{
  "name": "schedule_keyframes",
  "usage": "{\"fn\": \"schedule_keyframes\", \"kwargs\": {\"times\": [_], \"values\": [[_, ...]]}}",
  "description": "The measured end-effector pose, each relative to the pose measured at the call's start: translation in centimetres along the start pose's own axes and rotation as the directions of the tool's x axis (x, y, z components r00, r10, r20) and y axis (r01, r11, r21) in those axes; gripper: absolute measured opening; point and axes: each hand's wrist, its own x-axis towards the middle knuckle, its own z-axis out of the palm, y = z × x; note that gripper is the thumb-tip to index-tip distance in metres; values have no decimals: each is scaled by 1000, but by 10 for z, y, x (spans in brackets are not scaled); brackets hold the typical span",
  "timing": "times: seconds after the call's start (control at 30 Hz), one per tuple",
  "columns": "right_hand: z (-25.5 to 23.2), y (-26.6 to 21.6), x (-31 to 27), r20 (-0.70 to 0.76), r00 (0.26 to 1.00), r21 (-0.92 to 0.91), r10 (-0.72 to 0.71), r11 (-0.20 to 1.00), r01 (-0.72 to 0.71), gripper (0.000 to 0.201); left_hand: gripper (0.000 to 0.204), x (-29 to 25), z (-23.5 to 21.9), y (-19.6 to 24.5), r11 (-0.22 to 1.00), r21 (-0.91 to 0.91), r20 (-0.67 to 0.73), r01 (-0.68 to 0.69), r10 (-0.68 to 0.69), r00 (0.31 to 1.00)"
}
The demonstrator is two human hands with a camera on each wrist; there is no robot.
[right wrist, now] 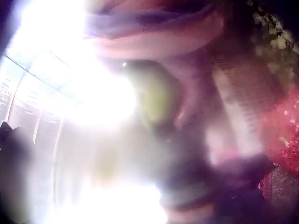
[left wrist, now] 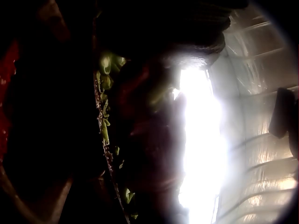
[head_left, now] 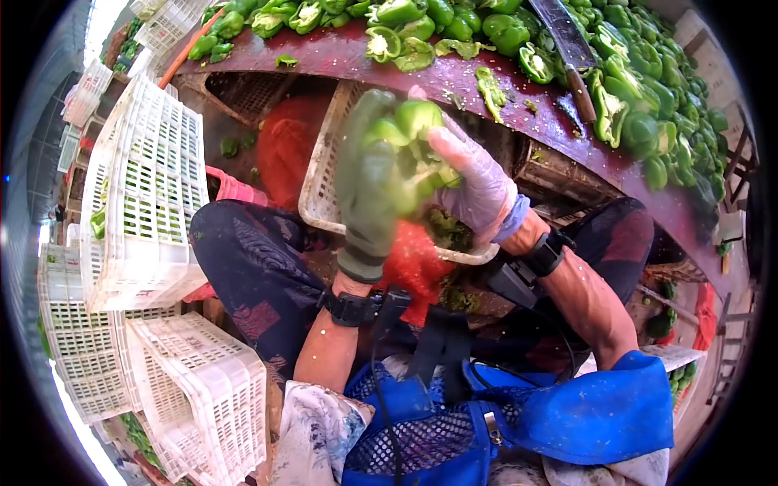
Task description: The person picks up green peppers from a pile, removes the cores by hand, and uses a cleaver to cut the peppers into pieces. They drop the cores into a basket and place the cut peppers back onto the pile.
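Observation:
Over a white crate (head_left: 318, 182), both hands hold a cut green bell pepper (head_left: 420, 120) between them. The gloved left hand (head_left: 365, 174), dark and motion-blurred, grips its left side. On the other side the right hand (head_left: 478, 178), in a thin pale purple glove, grips the pepper with its thumb near the top. Pale cut flesh and hollows show on the pepper, whose lower part is blurred. The right wrist view has a blurred piece of green pepper (right wrist: 159, 95) beside the gloved palm; in the left wrist view the hand is mostly dark.
A dark red table (head_left: 324, 53) in front carries a heap of green peppers (head_left: 648, 89), and a wooden-handled cleaver (head_left: 567, 40) lies on it. White crates (head_left: 150, 194) are stacked at the left. Red mesh (head_left: 413, 263) hangs between the knees. Pepper scraps (head_left: 490, 91) lie near the table edge.

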Motion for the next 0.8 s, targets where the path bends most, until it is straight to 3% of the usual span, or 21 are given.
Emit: {"fn": "schedule_keyframes", "kwargs": {"times": [0.03,0.13,0.2,0.3,0.37,0.47,0.53,0.6,0.63,0.7,0.77,0.8], "values": [[-4,3,2,-11,1000,10,-22,1000,22,59,59,-1,2,5,1000,7,-1,30,-30,1000],[-14,5,8,-88,989,-187,-120,977,102,57,47,-1,1,0,997,10,-131,-73,74,989],[-18,1,10,-111,992,-97,-68,994,57,55,40,-1,-2,4,878,434,87,-200,180,980],[-18,4,13,-126,989,78,-74,993,84,53,33,-6,7,7,739,629,197,-239,145,970],[-17,3,10,-96,993,159,-68,984,83,55,34,-8,7,-1,735,625,210,-261,163,964],[-23,2,7,85,991,25,-101,995,99,57,35,-8,7,-5,715,638,258,-287,153,954],[-23,6,6,65,990,96,-124,988,117,61,38,-11,11,-6,699,666,251,-259,117,961],[-23,8,5,43,989,108,-144,984,138,64,42,-16,19,-2,956,293,144,-29,-14,989],[-24,8,5,33,987,86,-155,985,152,66,43,-16,19,-1,990,131,93,62,-74,993],[-25,3,5,61,982,99,-178,980,171,66,45,-12,14,1,973,-160,-29,169,-176,984],[-27,-7,4,133,972,164,-196,971,173,65,45,-8,2,5,941,-270,-130,206,-247,960],[-29,-8,3,54,973,107,-225,970,218,67,44,-6,-5,8,940,-264,-165,217,-266,950]]}}
